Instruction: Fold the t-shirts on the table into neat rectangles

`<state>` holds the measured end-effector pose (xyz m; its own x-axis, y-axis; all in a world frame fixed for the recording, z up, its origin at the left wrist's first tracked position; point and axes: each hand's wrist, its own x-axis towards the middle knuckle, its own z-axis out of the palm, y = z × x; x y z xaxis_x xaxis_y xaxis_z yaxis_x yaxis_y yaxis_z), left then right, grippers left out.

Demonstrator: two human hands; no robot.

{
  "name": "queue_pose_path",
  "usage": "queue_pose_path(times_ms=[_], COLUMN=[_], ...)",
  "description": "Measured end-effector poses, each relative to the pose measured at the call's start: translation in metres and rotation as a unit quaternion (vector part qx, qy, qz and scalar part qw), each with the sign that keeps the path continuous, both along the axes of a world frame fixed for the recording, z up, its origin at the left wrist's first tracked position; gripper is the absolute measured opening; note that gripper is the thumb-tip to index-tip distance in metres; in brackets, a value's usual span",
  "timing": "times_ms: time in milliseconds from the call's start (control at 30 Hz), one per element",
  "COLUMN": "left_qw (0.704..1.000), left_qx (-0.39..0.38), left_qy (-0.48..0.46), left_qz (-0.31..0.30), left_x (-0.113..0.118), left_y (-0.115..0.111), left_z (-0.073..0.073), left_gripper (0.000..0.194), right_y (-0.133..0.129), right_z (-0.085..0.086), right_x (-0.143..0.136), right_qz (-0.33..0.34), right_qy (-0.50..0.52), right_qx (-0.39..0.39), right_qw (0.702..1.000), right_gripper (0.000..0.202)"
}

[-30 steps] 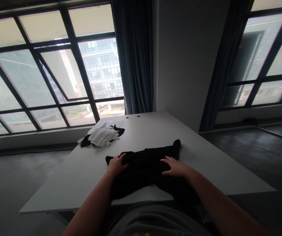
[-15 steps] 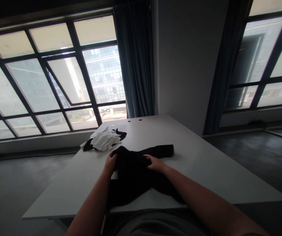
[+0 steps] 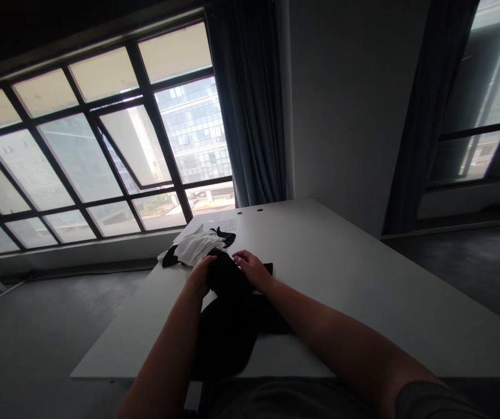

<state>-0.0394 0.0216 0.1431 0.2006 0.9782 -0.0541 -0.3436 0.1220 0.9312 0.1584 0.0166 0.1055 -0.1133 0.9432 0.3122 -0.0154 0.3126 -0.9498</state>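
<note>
A black garment (image 3: pixel 227 337) lies bunched on the white table (image 3: pixel 341 279) in front of me, its lower part reaching the near edge. Its exact kind does not show in the dim light. My left hand (image 3: pixel 201 276) is closed on the garment's upper left edge, thumb on top. At the upper right edge, my right hand (image 3: pixel 253 270) rests with bent fingers gripping the cloth loosely. A short black end of the garment sticks out beyond the right wrist. Just behind the left hand lies a crumpled white and black pile of clothes (image 3: pixel 195 244).
Sheets of paper (image 3: pixel 227 223) lie under and behind the pile. Two dark round holes are near the table's far edge. Beyond stand a blue curtain (image 3: pixel 261 116), a pillar (image 3: pixel 341 105) and large windows (image 3: pixel 79 157), one pane tilted open.
Both hands have come closer together, the right one moving left. The garment's upper part is now bunched narrower, and its right end reaches less far. The view has turned slightly left.
</note>
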Motion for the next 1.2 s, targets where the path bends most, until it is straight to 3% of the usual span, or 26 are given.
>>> queue_pose_path(times_ms=[100, 233, 433, 633, 733, 833, 867, 933, 1033, 1100, 1200], left_qw=[0.997, 0.983, 0.98, 0.981, 0.975, 0.969, 0.972, 0.972, 0.903, 0.874, 0.859], left_qx=[-0.025, -0.047, -0.019, 0.002, 0.043, 0.105, 0.12, 0.148, 0.162, 0.154, 0.135], left_qy=[-0.06, -0.14, -0.088, -0.104, -0.126, -0.068, -0.018, 0.152, 0.394, 0.45, 0.482], left_qz=[-0.043, -0.111, -0.177, -0.164, -0.179, -0.214, -0.199, -0.102, 0.062, 0.103, 0.105], left_x=[0.019, 0.046, 0.075, 0.087, 0.09, 0.089, 0.087, 0.08, 0.06, 0.043, 0.021], left_y=[-0.016, -0.033, -0.041, -0.041, -0.042, -0.036, -0.03, -0.015, 0.011, 0.025, 0.034], left_z=[0.001, 0.002, -0.012, -0.033, -0.037, -0.041, -0.044, -0.052, -0.07, -0.084, -0.104], left_gripper=[0.031, 0.036, 0.034, 0.034, 0.035, 0.044, 0.046, 0.046, 0.045, 0.056, 0.073], right_y=[-0.016, -0.034, -0.046, -0.052, -0.054, -0.05, -0.048, -0.042, -0.037, -0.036, -0.033], right_z=[0.013, 0.025, 0.037, 0.032, 0.029, 0.026, 0.023, 0.015, -0.008, -0.027, -0.048], right_x=[0.017, 0.047, 0.081, 0.096, 0.097, 0.105, 0.109, 0.117, 0.125, 0.127, 0.131], right_qz=[-0.026, -0.049, -0.054, -0.209, -0.182, -0.11, -0.101, -0.108, -0.113, -0.104, -0.131], right_qy=[-0.051, -0.103, -0.074, -0.26, -0.299, -0.32, -0.331, -0.373, -0.448, -0.466, -0.454], right_qx=[0.045, 0.001, -0.079, 0.014, 0.018, -0.006, -0.015, -0.037, -0.07, -0.07, -0.055], right_qw=[0.997, 0.994, 0.993, 0.943, 0.937, 0.941, 0.938, 0.921, 0.884, 0.876, 0.88], right_gripper=[0.039, 0.058, 0.057, 0.059, 0.07, 0.076, 0.077, 0.078, 0.075, 0.07, 0.053])
